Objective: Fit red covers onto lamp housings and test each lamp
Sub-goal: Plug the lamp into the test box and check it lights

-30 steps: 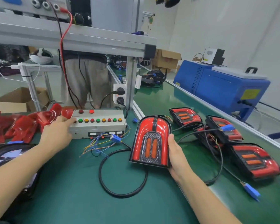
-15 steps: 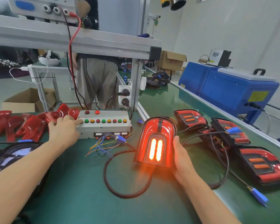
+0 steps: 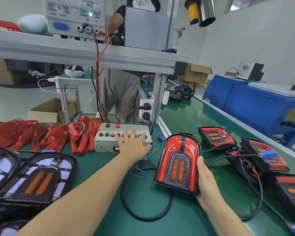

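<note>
A lamp with its red cover (image 3: 177, 160) stands tilted up on the green bench (image 3: 99, 169); its two orange bars are unlit. My right hand (image 3: 205, 181) grips its right edge, thumb on the front. My left hand (image 3: 134, 143) lies with spread fingers on the buttons at the right end of the grey test box (image 3: 109, 138). A black cable (image 3: 143, 217) loops on the bench below the lamp. Loose red covers (image 3: 46, 135) are piled at the left. Uncovered black housings (image 3: 34, 179) lie at the near left.
Several covered lamps (image 3: 215, 136) with wires and a blue connector (image 3: 268, 153) lie at the right. A power supply (image 3: 75, 16) sits on the aluminium shelf above. A person stands behind the bench. A blue machine (image 3: 262, 101) stands far right.
My left hand moved from the left end of the test box to its right-hand buttons. The lamp's orange bars lit half a second ago and are dark now. The view tilted up.
</note>
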The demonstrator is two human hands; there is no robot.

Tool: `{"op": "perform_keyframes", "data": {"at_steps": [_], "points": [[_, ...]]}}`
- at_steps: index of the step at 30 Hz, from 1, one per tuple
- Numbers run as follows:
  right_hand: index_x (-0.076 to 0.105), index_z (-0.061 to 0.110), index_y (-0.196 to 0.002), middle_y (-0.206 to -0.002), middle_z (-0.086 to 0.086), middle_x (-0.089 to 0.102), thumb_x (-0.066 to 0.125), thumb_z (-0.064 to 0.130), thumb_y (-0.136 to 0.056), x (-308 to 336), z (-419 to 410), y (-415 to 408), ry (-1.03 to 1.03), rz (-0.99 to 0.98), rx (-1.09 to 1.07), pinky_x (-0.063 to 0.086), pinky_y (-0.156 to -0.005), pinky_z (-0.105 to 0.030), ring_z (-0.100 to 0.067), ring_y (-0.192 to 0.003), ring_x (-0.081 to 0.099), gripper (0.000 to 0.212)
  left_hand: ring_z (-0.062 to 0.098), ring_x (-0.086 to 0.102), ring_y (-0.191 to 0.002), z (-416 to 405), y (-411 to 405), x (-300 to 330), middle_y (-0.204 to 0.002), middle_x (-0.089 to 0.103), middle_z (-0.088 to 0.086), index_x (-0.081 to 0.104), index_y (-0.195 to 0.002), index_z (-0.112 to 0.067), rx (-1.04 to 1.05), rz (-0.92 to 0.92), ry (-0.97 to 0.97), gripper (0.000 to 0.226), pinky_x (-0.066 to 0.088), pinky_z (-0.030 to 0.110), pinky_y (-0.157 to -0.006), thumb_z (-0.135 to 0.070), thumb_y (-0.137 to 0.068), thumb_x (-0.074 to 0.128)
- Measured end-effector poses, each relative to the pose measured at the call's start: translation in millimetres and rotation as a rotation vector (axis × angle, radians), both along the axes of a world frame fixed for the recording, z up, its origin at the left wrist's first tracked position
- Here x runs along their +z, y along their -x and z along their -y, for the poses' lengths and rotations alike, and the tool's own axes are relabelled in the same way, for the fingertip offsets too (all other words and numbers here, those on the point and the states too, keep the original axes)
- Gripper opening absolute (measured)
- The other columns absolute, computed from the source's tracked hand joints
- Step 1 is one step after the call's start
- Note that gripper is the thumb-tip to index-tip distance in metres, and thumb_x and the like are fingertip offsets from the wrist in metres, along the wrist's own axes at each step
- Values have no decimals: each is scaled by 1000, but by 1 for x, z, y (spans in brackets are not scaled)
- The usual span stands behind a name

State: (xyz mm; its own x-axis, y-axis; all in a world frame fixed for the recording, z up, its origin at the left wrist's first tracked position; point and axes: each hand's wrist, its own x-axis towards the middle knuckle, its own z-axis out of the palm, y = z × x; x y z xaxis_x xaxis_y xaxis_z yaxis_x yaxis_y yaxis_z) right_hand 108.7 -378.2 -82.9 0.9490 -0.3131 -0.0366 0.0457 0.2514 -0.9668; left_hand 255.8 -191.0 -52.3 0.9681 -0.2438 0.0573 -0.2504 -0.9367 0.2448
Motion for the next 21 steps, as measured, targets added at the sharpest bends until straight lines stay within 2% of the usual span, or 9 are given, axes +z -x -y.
{"op": "perform_keyframes", "data": {"at_steps": [6, 10, 16, 19, 21], "points": [[60, 20, -121, -104, -2, 75, 40, 60, -86, 0, 1, -1, -1, -12, 2, 58, -63, -25, -19, -95, 72, 57, 43, -12, -143, -7, 9, -6, -160, -8, 7, 16, -145, -47, 132, 22, -9, 83, -11, 70, -103, -79, -74, 42], [61, 19, -121, -104, -3, 75, 42, 60, -84, 1, -1, -1, -1, -5, -12, 58, -64, -25, -20, -95, 72, 59, 45, -10, -142, -9, 10, -5, -160, -8, 6, 15, -146, -49, 144, 6, -55, 88, -9, 72, -102, -85, -69, 40], [58, 20, -125, -109, -3, 74, 39, 58, -92, 3, -3, -1, 6, -28, -23, 60, -73, -30, -20, -100, 71, 54, 47, -6, -141, -15, 5, -1, -160, -2, 4, 20, -142, -54, 142, 5, -69, 92, -7, 74, -102, -91, -61, 42], [57, 22, -126, -112, -3, 72, 41, 61, -86, 4, -3, 0, 13, -28, -16, 58, -85, -36, -20, -104, 69, 58, 47, -5, -141, -16, 6, 0, -160, -1, 4, 19, -142, -54, 120, 1, -67, 93, -5, 74, -102, -91, -60, 43], [58, 22, -125, -113, -2, 72, 43, 62, -83, 4, -3, 0, 10, -23, -10, 58, -86, -36, -19, -105, 69, 60, 47, -5, -141, -16, 7, 2, -160, -2, 4, 18, -142, -54, 113, -13, -72, 93, -3, 74, -103, -90, -60, 44]]}}
